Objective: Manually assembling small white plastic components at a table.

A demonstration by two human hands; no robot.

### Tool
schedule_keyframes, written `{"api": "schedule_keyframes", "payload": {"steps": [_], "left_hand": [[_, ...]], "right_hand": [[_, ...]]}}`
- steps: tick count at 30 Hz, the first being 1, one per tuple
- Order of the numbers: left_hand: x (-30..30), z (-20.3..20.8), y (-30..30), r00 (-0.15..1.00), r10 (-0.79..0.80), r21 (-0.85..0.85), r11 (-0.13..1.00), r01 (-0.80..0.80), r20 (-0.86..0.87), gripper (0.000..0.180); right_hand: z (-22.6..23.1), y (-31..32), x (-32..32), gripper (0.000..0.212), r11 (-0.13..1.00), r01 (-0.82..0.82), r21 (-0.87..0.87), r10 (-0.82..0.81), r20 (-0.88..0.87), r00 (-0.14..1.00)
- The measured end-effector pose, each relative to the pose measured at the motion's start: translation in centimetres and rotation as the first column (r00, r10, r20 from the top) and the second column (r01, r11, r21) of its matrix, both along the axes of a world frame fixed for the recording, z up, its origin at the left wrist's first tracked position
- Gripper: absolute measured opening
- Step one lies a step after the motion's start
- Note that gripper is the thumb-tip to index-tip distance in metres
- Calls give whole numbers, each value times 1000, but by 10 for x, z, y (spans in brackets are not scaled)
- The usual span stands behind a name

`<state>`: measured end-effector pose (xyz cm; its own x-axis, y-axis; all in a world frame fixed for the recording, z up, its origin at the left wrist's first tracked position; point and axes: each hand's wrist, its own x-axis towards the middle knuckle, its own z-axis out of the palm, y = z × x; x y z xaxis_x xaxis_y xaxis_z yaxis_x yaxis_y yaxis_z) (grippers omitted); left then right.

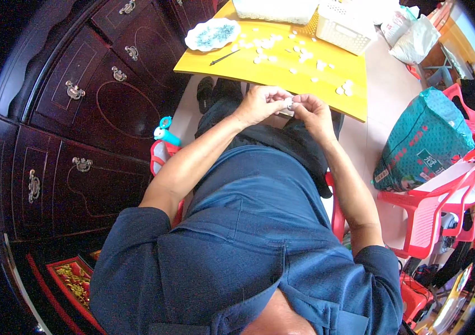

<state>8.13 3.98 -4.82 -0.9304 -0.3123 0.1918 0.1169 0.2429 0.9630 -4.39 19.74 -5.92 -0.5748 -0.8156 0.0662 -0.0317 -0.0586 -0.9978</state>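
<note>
My left hand (261, 106) and my right hand (314, 115) meet over my lap, just off the near edge of a yellow table (192, 63). Both pinch a small white piece (289, 104) with a dark spot, held between fingertips and thumbs; its exact kind is too small to make out. Several small flat white pieces (348, 87) lie scattered on the tabletop. A thin dark pen-like tool (225, 57) rests near the table's left side, below a scalloped white plate (191, 44) heaped with tiny blue bits.
At the table's far side stand a white tub (276, 10) and a cream perforated basket (344, 28). A large teal bag (424, 142) sits to the right among red plastic chairs (424, 218). Dark wooden cabinets (95, 84) line the left, with a teal bottle (167, 135) nearby.
</note>
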Motion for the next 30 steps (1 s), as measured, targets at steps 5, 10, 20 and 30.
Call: {"api": "schedule_keyframes", "payload": {"steps": [5,10,20,30], "left_hand": [[1,1,-1,999,15,-59,998,-13,37,21],[2,2,4,999,15,-188,982,-20,-28,20],[12,24,28,948,156,-633,712,-303,-279,31],[11,18,25,944,157,-660,681,-317,-290,21]], "right_hand": [[7,2,4,13,1000,-17,2,17,46,999],[13,5,4,11,993,-86,77,81,64,995],[31,2,22,14,997,-73,22,62,316,947],[11,-3,12,13,994,-71,83,21,499,866]]}}
